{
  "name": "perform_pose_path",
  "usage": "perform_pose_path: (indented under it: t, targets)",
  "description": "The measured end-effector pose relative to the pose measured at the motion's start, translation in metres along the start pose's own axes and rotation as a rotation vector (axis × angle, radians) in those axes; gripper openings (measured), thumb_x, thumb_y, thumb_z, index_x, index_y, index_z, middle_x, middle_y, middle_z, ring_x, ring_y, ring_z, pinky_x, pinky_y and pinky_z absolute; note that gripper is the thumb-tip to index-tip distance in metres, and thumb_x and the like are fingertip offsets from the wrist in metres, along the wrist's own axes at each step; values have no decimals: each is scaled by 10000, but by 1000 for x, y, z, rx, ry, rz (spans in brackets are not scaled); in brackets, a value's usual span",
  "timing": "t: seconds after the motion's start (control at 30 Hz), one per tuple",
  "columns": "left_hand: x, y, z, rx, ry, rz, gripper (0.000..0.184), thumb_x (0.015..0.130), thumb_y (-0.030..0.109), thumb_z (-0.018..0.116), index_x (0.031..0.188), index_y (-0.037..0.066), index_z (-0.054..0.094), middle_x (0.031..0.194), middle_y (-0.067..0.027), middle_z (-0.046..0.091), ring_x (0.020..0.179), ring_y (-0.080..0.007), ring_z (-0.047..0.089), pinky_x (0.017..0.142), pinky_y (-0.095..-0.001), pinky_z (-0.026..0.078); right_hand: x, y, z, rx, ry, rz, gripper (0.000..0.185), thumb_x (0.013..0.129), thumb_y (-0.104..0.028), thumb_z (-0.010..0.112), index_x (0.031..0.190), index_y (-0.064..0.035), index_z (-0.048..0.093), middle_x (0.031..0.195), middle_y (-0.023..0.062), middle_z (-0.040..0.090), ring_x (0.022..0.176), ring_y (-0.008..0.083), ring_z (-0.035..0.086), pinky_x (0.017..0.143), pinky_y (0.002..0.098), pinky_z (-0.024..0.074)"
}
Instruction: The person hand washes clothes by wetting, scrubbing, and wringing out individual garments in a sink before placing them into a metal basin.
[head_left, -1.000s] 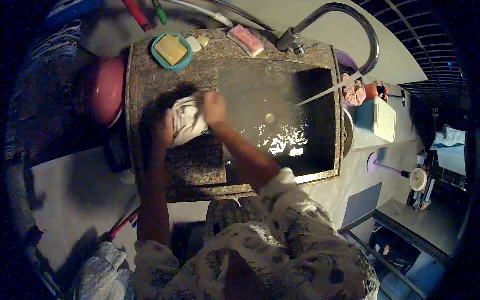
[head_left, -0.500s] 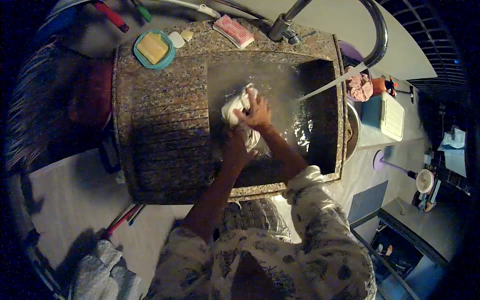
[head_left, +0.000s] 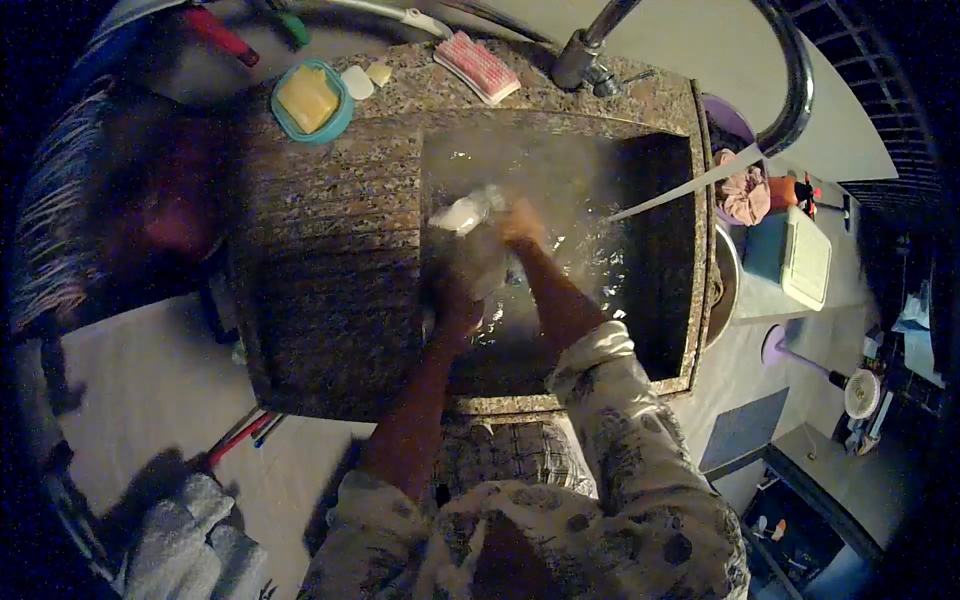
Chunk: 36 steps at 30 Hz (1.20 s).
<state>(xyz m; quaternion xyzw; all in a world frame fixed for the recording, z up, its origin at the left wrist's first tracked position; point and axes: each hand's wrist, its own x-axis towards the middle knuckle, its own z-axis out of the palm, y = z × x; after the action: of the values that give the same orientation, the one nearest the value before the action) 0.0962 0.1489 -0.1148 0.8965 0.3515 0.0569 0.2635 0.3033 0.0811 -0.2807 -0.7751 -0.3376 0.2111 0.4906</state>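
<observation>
One white cloth (head_left: 463, 213), hands (head_left: 522, 228) near, exposed length slanting away rightward

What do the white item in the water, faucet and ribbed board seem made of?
White item: probably cloth, wet; its outline is uneven, though cloudy water hides much. Faucet: likely chromed metal, glossy with bright highlights. Ribbed board: speckled like granite, fairly matt; dim light leaves it open.

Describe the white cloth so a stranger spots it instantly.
Find the speckled stone sink and the cloudy water in it. At the left of that water, just left of the right hand, the white cloth shows. It is one broad pale patch, unlike the small scattered glints.
</observation>
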Motion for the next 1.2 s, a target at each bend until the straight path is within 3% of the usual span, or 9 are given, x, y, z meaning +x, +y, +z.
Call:
perform_pose_path:
  t: [0.13, 0.27, 0.6, 0.67, 0.77, 0.87, 0.93, 1.07, 1.2]
  targets:
    - [-33, -11, -54, -163, -90, 98, 704, 730, -4, 647, 1392, 27, 412, 1295, -239, 519, 1173, -395, 521, 1034, -464, 406, 21, -69, -44, 1020, 71, 428, 362, 845, -184, 733, 1166, -40, 647, 1043, 101, 719, 897, 247, 687, 789, 386, 562]
    - [-44, 10, -153, -572, -372, -43, 558, 812, 86, 669, 1318, 17, 444, 1218, -214, 560, 1075, -343, 592, 908, -459, 487, 32, -116, -109, 1070, -280, 509, 298, 860, -119, 725, 1137, -46, 644, 1009, 95, 689, 880, 239, 672, 761, 386, 566]
    - [-61, 23, -256, -531, -352, -210, 465, 931, 332, 682, 1241, 39, 495, 1042, -177, 640, 862, -267, 659, 753, -400, 543, 48, -259, -151, 227, 565, 28, 308, 873, -143, 777, 1113, -38, 616, 974, 12, 672, 851, 97, 609, 784, 248, 496]
    - [-69, 29, -262, -513, -417, -353, 473, 910, 308, 700, 1253, 49, 501, 1061, -194, 639, 912, -292, 661, 800, -418, 538, 36, -245, -138, 258, 465, 34, 265, 902, -146, 746, 1110, -39, 622, 969, 2, 668, 868, 90, 607, 793, 242, 492]
    - [-89, -3, -207, -271, -156, 278, 474, 880, 271, 698, 1273, 68, 527, 1192, -252, 587, 1064, -365, 614, 913, -449, 501, -9, -263, -109, 501, 92, -18, 245, 971, -148, 649, 1194, -53, 619, 984, 11, 638, 936, 117, 581, 887, 275, 474]
    - [-81, 50, -206, 70, -63, 357, 475, 868, 223, 668, 1288, 40, 544, 1338, -283, 490, 1234, -433, 498, 1031, -480, 431, -47, -260, -94, 183, 102, 181, 500, 901, -303, 722, 1325, -102, 549, 1276, 126, 559, 1151, 272, 546, 979, 397, 462]
    - [-66, 56, -158, -182, 80, 266, 470, 878, 215, 641, 1290, 9, 546, 1390, -285, 434, 1291, -450, 437, 1065, -502, 401, -57, -261, -74, -407, 479, 67, 671, 857, -429, 742, 1420, -164, 490, 1455, 193, 447, 1282, 370, 485, 1015, 485, 449]
    - [-25, 29, -64, -96, 220, 74, 449, 916, 227, 587, 1288, -20, 540, 1414, -273, 423, 1299, -461, 431, 1083, -528, 383, -54, -247, -22, -641, 140, 238, 857, 804, -711, 606, 1539, -407, 287, 1619, 199, 201, 1470, 475, 199, 1002, 751, 326]
    - [12, 7, 9, 109, 262, -122, 437, 937, 235, 559, 1286, -28, 537, 1410, -263, 438, 1284, -459, 449, 1082, -535, 383, -32, -225, -5, -801, -202, 411, 763, 867, -658, 564, 1525, -333, 355, 1629, 122, 214, 1478, 414, 217, 1090, 676, 289]
